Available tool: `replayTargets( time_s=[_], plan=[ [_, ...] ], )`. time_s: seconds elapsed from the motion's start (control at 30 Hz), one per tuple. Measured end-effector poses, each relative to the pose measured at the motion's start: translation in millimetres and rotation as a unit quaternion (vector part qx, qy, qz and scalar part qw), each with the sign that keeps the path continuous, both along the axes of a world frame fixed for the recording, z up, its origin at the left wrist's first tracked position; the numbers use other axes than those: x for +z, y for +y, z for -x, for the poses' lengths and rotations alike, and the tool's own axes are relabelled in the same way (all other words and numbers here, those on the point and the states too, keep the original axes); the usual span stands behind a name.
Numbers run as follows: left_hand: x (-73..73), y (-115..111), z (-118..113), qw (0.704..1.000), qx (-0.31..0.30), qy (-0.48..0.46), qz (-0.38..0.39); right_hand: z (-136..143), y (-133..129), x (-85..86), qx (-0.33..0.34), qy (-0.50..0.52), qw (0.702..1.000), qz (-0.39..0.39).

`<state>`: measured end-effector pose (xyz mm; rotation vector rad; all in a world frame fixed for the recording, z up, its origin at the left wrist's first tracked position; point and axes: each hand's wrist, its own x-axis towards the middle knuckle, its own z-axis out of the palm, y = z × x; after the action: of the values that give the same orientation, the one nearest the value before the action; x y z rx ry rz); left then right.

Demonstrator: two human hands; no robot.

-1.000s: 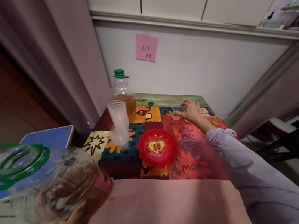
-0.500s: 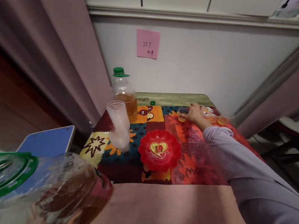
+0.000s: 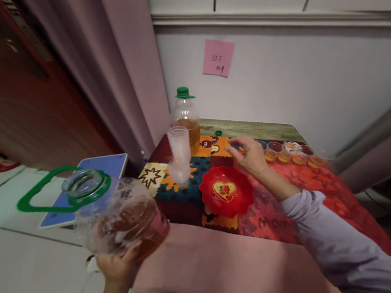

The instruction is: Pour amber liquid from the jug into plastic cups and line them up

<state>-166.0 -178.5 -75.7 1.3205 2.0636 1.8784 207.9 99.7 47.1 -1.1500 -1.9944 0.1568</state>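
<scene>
My left hand (image 3: 119, 263) is wrapped round the lower side of a large clear plastic jug (image 3: 128, 217), which tilts to the left over the table's near edge. Amber liquid lies in the jug, and a green handle ring (image 3: 49, 190) circles its uncapped mouth. Above the table, my right hand (image 3: 249, 156) has its fingers bent and apart, with nothing seen between them. It is just beyond a red scalloped bowl (image 3: 227, 191). Right of that hand stands a row of clear cups (image 3: 300, 155) with a little amber liquid in them.
Stacked clear plastic cups (image 3: 180, 151) lean at the table's left side. Behind them stands a second jug (image 3: 186, 115) with a green cap. A small green cap (image 3: 219, 133) lies near the back. A blue board (image 3: 105, 167) is beside the table, left of the patterned cloth (image 3: 178, 208).
My right hand has left a cup at the row's left end and moved back toward the stacked cups. The view has shifted left, bringing more of my left hand and jug into sight.
</scene>
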Motion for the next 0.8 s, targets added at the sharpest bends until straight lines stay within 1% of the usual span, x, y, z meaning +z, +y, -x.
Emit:
replayTargets(
  time_s=[0.03, 0.1, 0.17, 0.23, 0.33, 0.43, 0.53, 0.67, 0.8],
  plan=[
    [3.5, 1, -4, 1.0, 0.012, -0.012, -0.005, 18, -15, 2.8, 0.04, 0.004, 0.999, 0.007],
    [9.7, 2, -11, 0.999, 0.017, -0.039, -0.016, 51, -43, 6.8, 0.108, -0.013, 0.994, 0.021],
    [15.2, 5, -17, 0.997, 0.014, -0.067, -0.028, 80, -63, 10.9, 0.148, -0.055, 0.987, 0.036],
    [21.2, 7, -22, 0.995, 0.01, -0.087, -0.047, 101, -75, 16.7, 0.162, -0.118, 0.978, 0.052],
    [32.5, 9, -30, 0.993, -0.007, -0.092, -0.075, 123, -84, 27.0, 0.159, -0.225, 0.958, 0.079],
    [43.8, 8, -36, 0.992, -0.023, -0.102, -0.072, 134, -86, 34.0, 0.15, -0.294, 0.939, 0.1],
    [50.7, 4, -40, 0.991, -0.033, -0.113, -0.068, 139, -86, 35.3, 0.152, -0.31, 0.933, 0.103],
    [52.6, 2, -40, 0.989, -0.056, -0.118, -0.067, 141, -84, 32.0, 0.159, -0.286, 0.939, 0.106],
    [49.1, 3, -39, 0.989, -0.049, -0.125, -0.07, 139, -82, 28.5, 0.153, -0.257, 0.949, 0.103]
  ],
)
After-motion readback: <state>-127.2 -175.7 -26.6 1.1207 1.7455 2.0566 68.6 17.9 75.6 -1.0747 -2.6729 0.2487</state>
